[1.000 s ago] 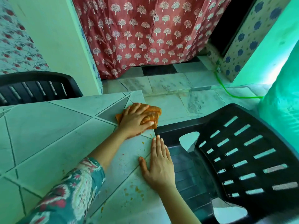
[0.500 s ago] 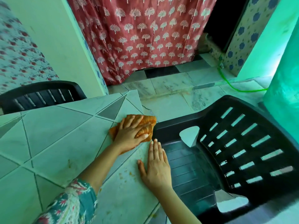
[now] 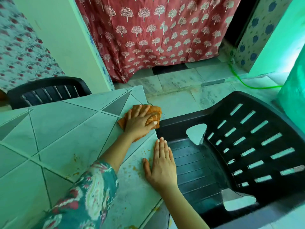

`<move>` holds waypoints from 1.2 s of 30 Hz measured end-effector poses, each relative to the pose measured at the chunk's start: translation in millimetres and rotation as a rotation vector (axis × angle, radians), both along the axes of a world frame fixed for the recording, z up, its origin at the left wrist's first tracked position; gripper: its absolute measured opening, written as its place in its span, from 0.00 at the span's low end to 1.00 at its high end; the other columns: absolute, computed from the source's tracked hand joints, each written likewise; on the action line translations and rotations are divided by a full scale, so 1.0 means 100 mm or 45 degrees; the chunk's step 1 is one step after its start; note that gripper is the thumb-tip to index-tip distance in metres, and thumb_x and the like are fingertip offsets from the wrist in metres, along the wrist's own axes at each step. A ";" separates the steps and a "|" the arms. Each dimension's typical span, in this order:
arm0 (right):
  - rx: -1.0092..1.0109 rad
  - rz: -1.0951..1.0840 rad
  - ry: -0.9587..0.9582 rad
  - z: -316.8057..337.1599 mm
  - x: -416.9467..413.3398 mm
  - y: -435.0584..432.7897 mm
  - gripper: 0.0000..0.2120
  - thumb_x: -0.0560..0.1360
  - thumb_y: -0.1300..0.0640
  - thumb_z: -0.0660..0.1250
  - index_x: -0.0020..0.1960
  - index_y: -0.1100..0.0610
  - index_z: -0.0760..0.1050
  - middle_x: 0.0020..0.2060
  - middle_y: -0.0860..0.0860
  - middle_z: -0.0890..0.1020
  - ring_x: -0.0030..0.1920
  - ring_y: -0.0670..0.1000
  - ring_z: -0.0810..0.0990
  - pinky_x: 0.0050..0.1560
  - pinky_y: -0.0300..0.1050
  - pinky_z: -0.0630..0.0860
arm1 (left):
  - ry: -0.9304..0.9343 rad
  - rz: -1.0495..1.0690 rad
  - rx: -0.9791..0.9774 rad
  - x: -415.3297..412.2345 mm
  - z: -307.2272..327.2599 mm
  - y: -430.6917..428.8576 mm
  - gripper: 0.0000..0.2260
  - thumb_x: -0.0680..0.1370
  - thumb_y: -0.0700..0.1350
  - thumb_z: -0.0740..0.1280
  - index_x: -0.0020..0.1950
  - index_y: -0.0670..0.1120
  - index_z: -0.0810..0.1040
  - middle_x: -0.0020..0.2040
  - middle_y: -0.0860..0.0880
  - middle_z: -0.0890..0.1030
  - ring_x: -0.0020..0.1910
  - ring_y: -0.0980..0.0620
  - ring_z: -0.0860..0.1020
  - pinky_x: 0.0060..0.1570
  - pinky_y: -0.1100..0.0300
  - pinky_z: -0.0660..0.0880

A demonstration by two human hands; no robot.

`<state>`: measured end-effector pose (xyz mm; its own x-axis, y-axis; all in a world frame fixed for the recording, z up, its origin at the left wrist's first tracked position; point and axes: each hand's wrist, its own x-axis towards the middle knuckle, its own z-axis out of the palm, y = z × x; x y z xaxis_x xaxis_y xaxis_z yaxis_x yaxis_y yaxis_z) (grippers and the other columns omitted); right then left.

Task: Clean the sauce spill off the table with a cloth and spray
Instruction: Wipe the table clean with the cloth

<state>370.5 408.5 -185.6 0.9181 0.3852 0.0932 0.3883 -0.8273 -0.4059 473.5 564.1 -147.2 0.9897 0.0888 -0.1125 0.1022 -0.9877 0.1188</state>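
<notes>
A view from above of a pale tiled worktop [image 3: 54,129] with dark grout lines, seen over a person's two arms. An orange cloth [image 3: 153,114], crumpled and stained, lies at the far right corner of the worktop, right at its edge. The left hand [image 3: 140,123] lies on top of the cloth, fingers spread and pressing it flat against the tiles rather than gripping it; the arm reaches in from the near left, in a teal sleeve [image 3: 85,194] with a red and white floral print. The right hand [image 3: 160,167] lies open and flat, palm down, on the right edge of the worktop, nearer to the viewer than the cloth and just apart from it, holding nothing. Small orange-brown sauce spots [image 3: 133,167] dot the tiles beside the right hand's thumb, between the two arms, and a few more sauce marks [image 3: 75,160] lie to the left of the left forearm. Just right of the worktop stands a black plastic chair [image 3: 247,146] with a slotted back, its seat close against the worktop edge. A second black chair [image 3: 49,91] shows at the far left. Beyond the worktop hangs a red curtain [image 3: 158,35] printed with white trees, above a pale tiled floor [image 3: 175,100].
</notes>
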 end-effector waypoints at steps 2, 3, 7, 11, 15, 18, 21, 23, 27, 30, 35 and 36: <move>0.019 0.009 0.000 -0.01 0.00 0.01 0.35 0.76 0.41 0.51 0.74 0.65 0.59 0.73 0.60 0.62 0.73 0.58 0.61 0.70 0.48 0.51 | -0.062 -0.096 0.027 -0.34 -0.06 -0.02 0.32 0.72 0.69 0.41 0.74 0.61 0.61 0.77 0.60 0.45 0.77 0.52 0.43 0.72 0.46 0.38; 0.025 0.006 0.000 -0.01 0.00 0.01 0.35 0.76 0.41 0.50 0.74 0.65 0.58 0.73 0.60 0.61 0.73 0.58 0.60 0.70 0.48 0.50 | -0.060 -0.123 0.036 -0.44 -0.05 -0.01 0.34 0.70 0.69 0.38 0.74 0.61 0.59 0.77 0.60 0.45 0.77 0.53 0.43 0.72 0.47 0.37; 0.051 0.067 -0.015 0.02 0.00 -0.02 0.39 0.75 0.38 0.41 0.76 0.63 0.47 0.76 0.57 0.50 0.76 0.55 0.48 0.74 0.45 0.41 | -0.012 0.032 0.111 -0.44 0.03 0.17 0.34 0.74 0.68 0.39 0.77 0.56 0.52 0.78 0.58 0.45 0.77 0.52 0.42 0.72 0.44 0.36; 0.069 0.069 0.000 0.02 -0.01 -0.04 0.39 0.74 0.37 0.39 0.76 0.62 0.44 0.76 0.57 0.48 0.76 0.55 0.45 0.73 0.46 0.41 | 0.085 0.351 0.088 -0.54 0.05 0.63 0.30 0.80 0.63 0.47 0.78 0.51 0.47 0.78 0.55 0.44 0.77 0.50 0.42 0.73 0.43 0.39; 0.064 0.044 0.004 0.00 0.00 0.01 0.38 0.75 0.39 0.42 0.75 0.64 0.48 0.75 0.59 0.52 0.76 0.56 0.50 0.74 0.48 0.44 | 0.032 0.428 0.043 -0.93 0.02 0.45 0.33 0.74 0.68 0.42 0.76 0.56 0.55 0.78 0.56 0.44 0.77 0.49 0.42 0.72 0.42 0.38; 0.066 0.044 0.009 -0.01 0.01 0.00 0.38 0.75 0.39 0.42 0.75 0.65 0.50 0.75 0.60 0.54 0.76 0.57 0.51 0.74 0.47 0.44 | -0.035 0.236 0.057 -1.08 -0.04 -0.01 0.36 0.67 0.69 0.35 0.75 0.65 0.52 0.78 0.58 0.46 0.77 0.50 0.43 0.72 0.42 0.39; 0.054 0.066 0.028 0.01 0.01 -0.01 0.39 0.73 0.38 0.39 0.76 0.64 0.46 0.76 0.59 0.51 0.76 0.56 0.48 0.74 0.46 0.42 | -0.023 0.153 0.047 -1.02 -0.01 -0.04 0.31 0.69 0.69 0.38 0.73 0.67 0.49 0.77 0.60 0.47 0.77 0.51 0.44 0.72 0.42 0.40; 0.031 0.078 0.033 0.03 0.00 -0.01 0.41 0.72 0.37 0.36 0.76 0.63 0.43 0.76 0.58 0.47 0.76 0.55 0.45 0.73 0.45 0.39 | -0.004 0.180 0.067 -0.93 0.00 0.14 0.29 0.75 0.67 0.44 0.75 0.62 0.54 0.78 0.60 0.47 0.77 0.52 0.45 0.72 0.41 0.39; 0.017 0.071 0.044 0.04 -0.01 -0.03 0.41 0.71 0.36 0.34 0.76 0.62 0.42 0.76 0.56 0.46 0.76 0.54 0.43 0.73 0.44 0.38 | 0.026 0.531 0.056 -0.96 0.07 0.67 0.26 0.80 0.61 0.49 0.77 0.53 0.56 0.78 0.56 0.48 0.77 0.49 0.45 0.71 0.39 0.38; 0.014 0.071 0.043 0.04 -0.01 -0.02 0.41 0.71 0.36 0.35 0.76 0.62 0.43 0.76 0.57 0.47 0.76 0.54 0.44 0.73 0.44 0.39 | -0.002 0.672 0.012 -1.33 0.06 0.82 0.26 0.80 0.61 0.50 0.76 0.53 0.58 0.78 0.55 0.48 0.77 0.48 0.44 0.72 0.39 0.40; -0.070 0.082 0.027 0.07 -0.02 -0.04 0.42 0.70 0.37 0.32 0.76 0.61 0.44 0.76 0.56 0.46 0.76 0.54 0.43 0.74 0.46 0.39 | -0.147 0.790 0.021 -1.77 -0.07 -0.01 0.25 0.78 0.64 0.47 0.74 0.59 0.59 0.78 0.53 0.51 0.77 0.45 0.46 0.71 0.37 0.40; -0.090 0.084 0.024 0.08 -0.02 -0.04 0.42 0.70 0.37 0.31 0.76 0.61 0.44 0.76 0.56 0.46 0.76 0.54 0.43 0.74 0.47 0.40 | -0.147 0.746 0.010 -1.75 -0.06 -0.14 0.28 0.76 0.65 0.44 0.75 0.60 0.58 0.78 0.53 0.51 0.77 0.45 0.47 0.70 0.36 0.40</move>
<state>368.1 404.2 -177.1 0.8918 0.4500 0.0467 0.4359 -0.8270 -0.3550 298.6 550.3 -153.4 0.7814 0.6241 -0.0043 0.6171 -0.7716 0.1541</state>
